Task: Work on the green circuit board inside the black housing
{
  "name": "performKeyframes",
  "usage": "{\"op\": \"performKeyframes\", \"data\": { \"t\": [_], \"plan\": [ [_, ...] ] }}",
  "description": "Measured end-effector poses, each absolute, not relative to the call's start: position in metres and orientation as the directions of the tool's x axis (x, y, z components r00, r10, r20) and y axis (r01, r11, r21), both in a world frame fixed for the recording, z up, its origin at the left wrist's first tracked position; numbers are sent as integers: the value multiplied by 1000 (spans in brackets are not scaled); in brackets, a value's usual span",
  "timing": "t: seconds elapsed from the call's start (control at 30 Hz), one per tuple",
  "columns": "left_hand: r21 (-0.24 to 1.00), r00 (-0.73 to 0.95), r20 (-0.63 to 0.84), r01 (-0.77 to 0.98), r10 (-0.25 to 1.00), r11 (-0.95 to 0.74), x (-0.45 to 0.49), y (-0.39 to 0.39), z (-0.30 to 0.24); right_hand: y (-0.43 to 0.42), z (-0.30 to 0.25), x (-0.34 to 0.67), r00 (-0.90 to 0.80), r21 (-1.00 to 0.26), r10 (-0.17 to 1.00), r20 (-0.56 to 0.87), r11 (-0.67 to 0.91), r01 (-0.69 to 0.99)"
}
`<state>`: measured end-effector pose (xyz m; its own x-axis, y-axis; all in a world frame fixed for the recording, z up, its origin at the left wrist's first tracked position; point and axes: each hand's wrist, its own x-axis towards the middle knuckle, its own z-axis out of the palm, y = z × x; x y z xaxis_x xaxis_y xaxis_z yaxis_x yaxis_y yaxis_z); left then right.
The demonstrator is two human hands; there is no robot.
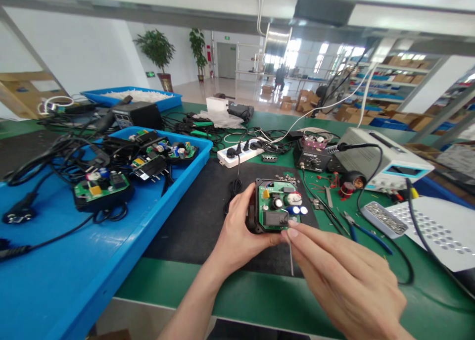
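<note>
My left hand (237, 223) is wrapped round the side of a black housing, its thumb along the near edge. Inside that housing lies a green circuit board (270, 205), populated with a black block, a yellow part, and blue and white capacitors. At the board's near right corner, my right hand (341, 270) pinches a thin white wire-like strip (291, 261) between thumb and fingers. One end of the strip hangs down below the fingertips. A pale curved strand also shows over the board by the black block; whether it is the same piece I cannot tell.
On the left, a blue tray (166, 221) holds several similar board units with black cables. A white power strip (241, 153) lies behind the black mat (185, 231). To the right are pliers (365, 231), a box of small metal parts (384, 218), a soldering station (312, 157) and a bench instrument (382, 157).
</note>
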<state>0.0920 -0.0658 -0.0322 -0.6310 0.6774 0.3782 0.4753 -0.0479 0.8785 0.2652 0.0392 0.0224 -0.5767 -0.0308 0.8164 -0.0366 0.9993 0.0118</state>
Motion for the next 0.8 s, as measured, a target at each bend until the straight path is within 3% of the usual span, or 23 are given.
{"op": "performKeyframes", "data": {
  "t": [0.2, 0.43, 0.8],
  "plan": [
    [885, -636, 363, 464, 681, -39, 92, -66, -33, 32, 29, 258, -494, -63, 61, 867, 998, 12],
    [869, -635, 390, 493, 667, -40, 92, -65, -38, 41, 37, 255, -531, -215, 198, 824, 976, 30],
    [866, -635, 379, 500, 673, -16, 92, -67, -31, 34, 42, 264, -580, -8, -4, 814, 1000, -19]
  ]
}}
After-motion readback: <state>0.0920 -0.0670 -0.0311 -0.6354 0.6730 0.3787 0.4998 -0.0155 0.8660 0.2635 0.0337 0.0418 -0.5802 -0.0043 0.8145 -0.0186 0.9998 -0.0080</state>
